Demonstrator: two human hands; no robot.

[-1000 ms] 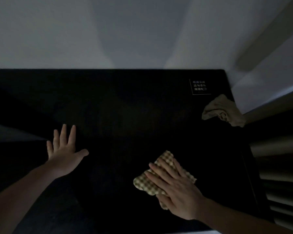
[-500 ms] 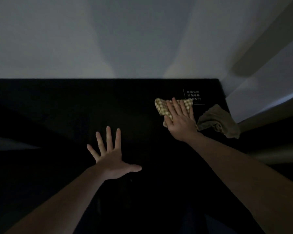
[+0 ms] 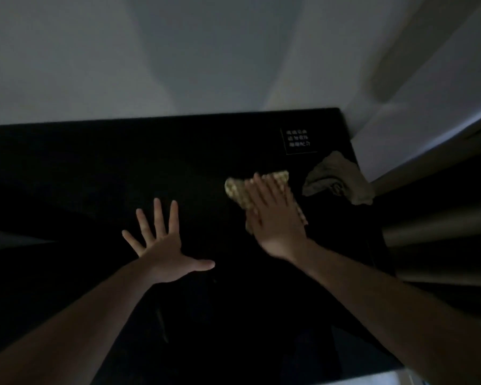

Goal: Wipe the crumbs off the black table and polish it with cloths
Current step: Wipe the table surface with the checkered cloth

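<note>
The black table (image 3: 95,168) fills the dim lower half of the view. My right hand (image 3: 275,215) lies flat, fingers straight, on a yellow checked cloth (image 3: 235,190) and presses it onto the table right of centre. Most of that cloth is hidden under the palm. My left hand (image 3: 161,245) rests flat on the bare tabletop with its fingers spread, to the left of the cloth and apart from it. A second, crumpled olive cloth (image 3: 336,176) lies by the table's right edge, close to my right hand. No crumbs can be made out in the dark.
A small label with white characters (image 3: 299,138) sits near the far right corner of the table. A pale wall (image 3: 178,51) runs behind the table's far edge. Light horizontal slats (image 3: 439,226) stand to the right of the table.
My right hand slid the checked cloth from the near side up to the far right by the label, then back a little toward me. My left hand moved right toward the centre.
</note>
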